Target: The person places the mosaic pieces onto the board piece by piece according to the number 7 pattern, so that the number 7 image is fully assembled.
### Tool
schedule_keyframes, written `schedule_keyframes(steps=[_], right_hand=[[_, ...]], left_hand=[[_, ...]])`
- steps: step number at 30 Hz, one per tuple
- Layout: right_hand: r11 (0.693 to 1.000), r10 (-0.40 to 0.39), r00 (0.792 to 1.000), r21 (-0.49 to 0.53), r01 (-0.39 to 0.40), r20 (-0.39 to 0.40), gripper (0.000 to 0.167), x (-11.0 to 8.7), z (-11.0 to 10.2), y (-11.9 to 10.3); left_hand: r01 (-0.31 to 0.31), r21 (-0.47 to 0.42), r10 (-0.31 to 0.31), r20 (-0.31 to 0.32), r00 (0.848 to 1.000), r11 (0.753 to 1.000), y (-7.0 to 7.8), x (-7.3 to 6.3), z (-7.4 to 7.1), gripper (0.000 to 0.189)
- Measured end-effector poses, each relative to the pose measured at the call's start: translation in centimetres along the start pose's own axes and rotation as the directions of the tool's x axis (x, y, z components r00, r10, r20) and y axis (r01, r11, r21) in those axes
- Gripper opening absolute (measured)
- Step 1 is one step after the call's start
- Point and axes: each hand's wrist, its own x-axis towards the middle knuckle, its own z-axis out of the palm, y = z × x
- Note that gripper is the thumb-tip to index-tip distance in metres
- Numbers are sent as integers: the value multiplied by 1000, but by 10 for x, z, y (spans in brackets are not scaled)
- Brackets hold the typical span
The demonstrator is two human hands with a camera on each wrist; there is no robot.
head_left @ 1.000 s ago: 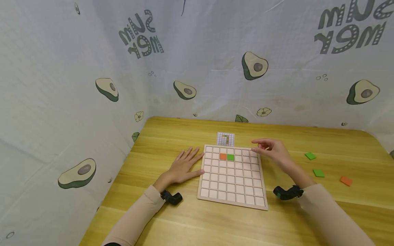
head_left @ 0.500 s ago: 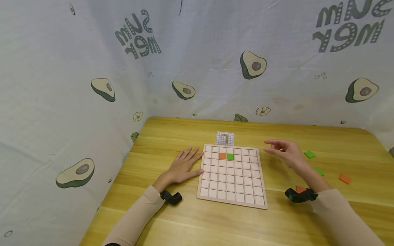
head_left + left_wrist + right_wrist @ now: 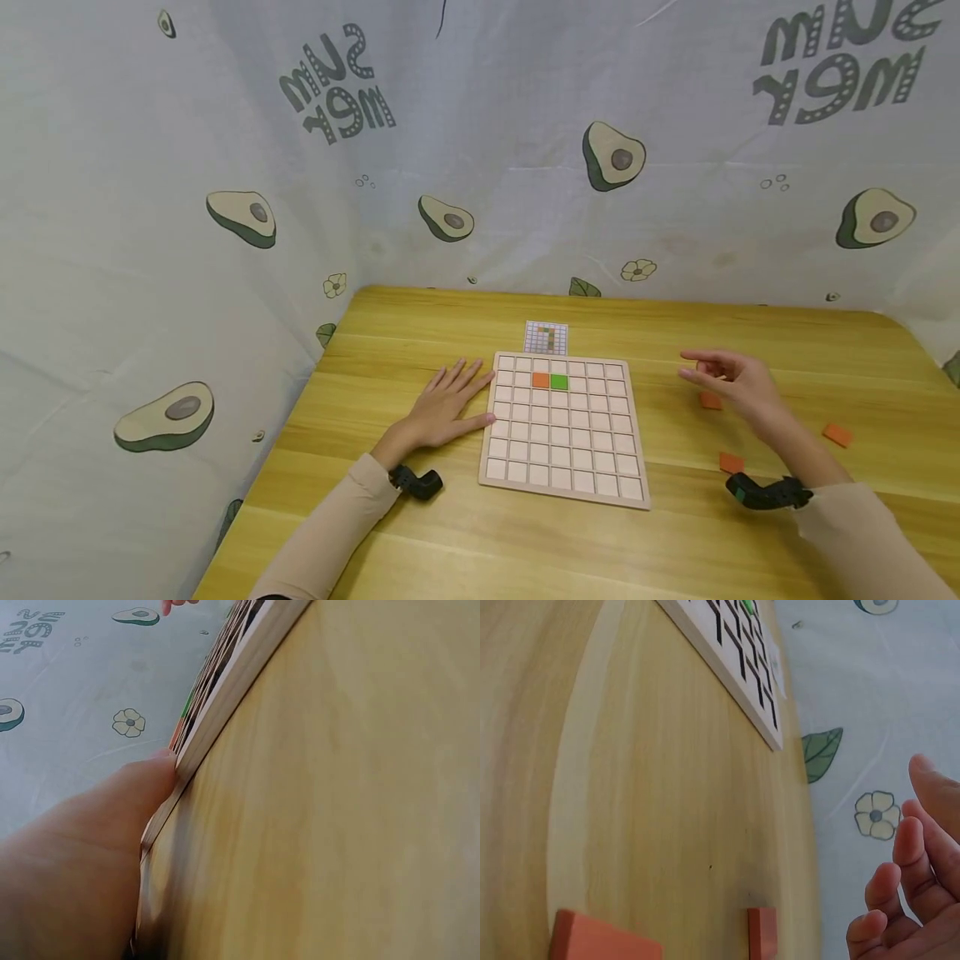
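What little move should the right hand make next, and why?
Perhaps lower the right hand to the nearby loose orange tile: the hand looks empty, the board holds just two tiles, and the card shows a longer coloured pattern.

On my head feed I'm seeing a pale, square-gridded board (image 3: 560, 436) at lower centre, an orange tile (image 3: 541, 381) and a green tile (image 3: 559, 382) colouring its upper part. More orange tiles (image 3: 837, 435) are dotting the lower right. The surface (image 3: 450, 542) is showing yellow wood grain; whitish cloth (image 3: 510, 83) above is carrying green-and-cream avocados (image 3: 607, 154) and grey lettering (image 3: 843, 87).
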Motion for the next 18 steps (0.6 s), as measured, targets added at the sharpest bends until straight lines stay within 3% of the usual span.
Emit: schedule_keyframes(steps=[12, 18], right_hand=[[997, 77, 996, -25, -78, -44, 55, -24, -13, 24], [993, 115, 992, 24, -113, -53, 44, -31, -14, 34]], left_hand=[[0, 19, 0, 1, 1000, 1000, -1, 1, 3, 76], [-8, 20, 8, -8, 1000, 1000, -1, 1, 3, 76]])
